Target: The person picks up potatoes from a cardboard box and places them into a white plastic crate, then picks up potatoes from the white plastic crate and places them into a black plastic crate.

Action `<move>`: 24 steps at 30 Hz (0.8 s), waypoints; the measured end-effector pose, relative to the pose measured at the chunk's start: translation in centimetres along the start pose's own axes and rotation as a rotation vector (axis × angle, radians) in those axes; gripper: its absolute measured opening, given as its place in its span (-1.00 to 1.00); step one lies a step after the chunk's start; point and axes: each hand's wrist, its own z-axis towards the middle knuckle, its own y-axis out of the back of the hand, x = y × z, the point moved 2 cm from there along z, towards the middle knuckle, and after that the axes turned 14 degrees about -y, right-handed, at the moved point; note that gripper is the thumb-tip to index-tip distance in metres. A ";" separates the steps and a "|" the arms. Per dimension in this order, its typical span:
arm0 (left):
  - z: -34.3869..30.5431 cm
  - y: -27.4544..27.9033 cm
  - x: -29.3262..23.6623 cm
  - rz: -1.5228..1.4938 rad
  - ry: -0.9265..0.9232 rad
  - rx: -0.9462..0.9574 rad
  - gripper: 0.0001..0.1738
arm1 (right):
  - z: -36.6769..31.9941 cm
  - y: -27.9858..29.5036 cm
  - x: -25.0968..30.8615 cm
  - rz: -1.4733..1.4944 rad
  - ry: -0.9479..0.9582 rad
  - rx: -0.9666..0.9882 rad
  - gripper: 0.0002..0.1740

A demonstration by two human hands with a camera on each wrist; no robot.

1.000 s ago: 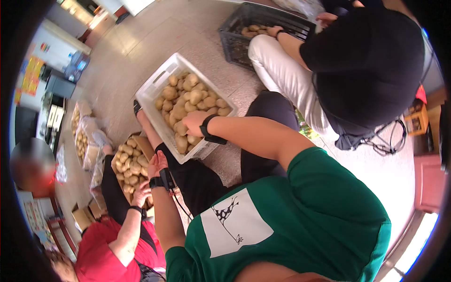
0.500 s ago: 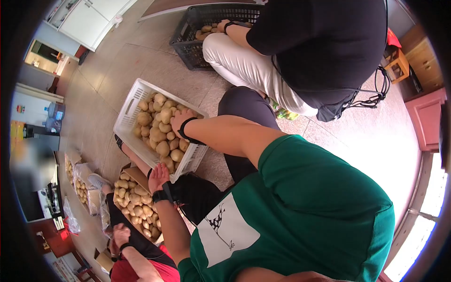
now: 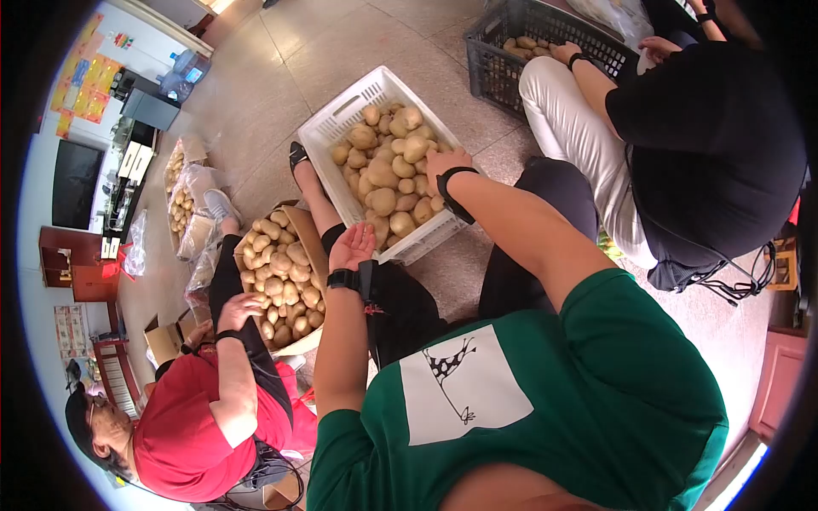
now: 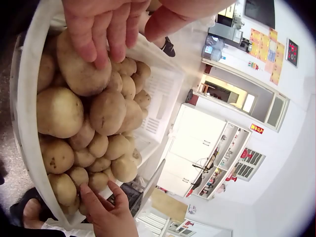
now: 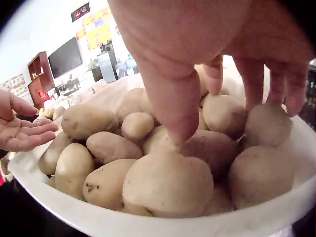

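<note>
A white plastic crate (image 3: 343, 109) full of potatoes (image 3: 383, 175) sits in front of me. My right hand (image 3: 449, 162) reaches over its right side, fingers spread downward. In the right wrist view its thumb touches a large potato (image 5: 168, 185), while the fingertips rest on a smaller potato (image 5: 268, 124) by the rim. My left hand (image 3: 352, 245) is palm up at the near left corner of the crate. Its fingers are loosely extended and grip nothing; in the left wrist view they overlap a big potato (image 4: 84, 69).
To the left stands a cardboard box (image 3: 313, 234) of potatoes, beside a person in red (image 3: 192, 417). Bagged potatoes (image 3: 181, 209) lie farther back. At upper right, a person in black (image 3: 716, 153) reaches into a black crate (image 3: 494, 81). My legs flank the white crate.
The head view has swung about. My right hand has shifted along the potatoes toward the crate's right rim. My left hand stays palm up near the corner.
</note>
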 end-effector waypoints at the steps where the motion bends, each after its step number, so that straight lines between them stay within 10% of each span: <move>1: 0.1 0.1 0.1 -0.016 0.009 0.019 -0.70 | -0.1 0.1 0.1 0.000 0.004 -0.001 -0.57; 24: -0.1 0.4 0.3 -0.016 0.010 -0.021 -0.76 | -1.2 0.3 -0.1 0.175 0.059 0.187 -0.51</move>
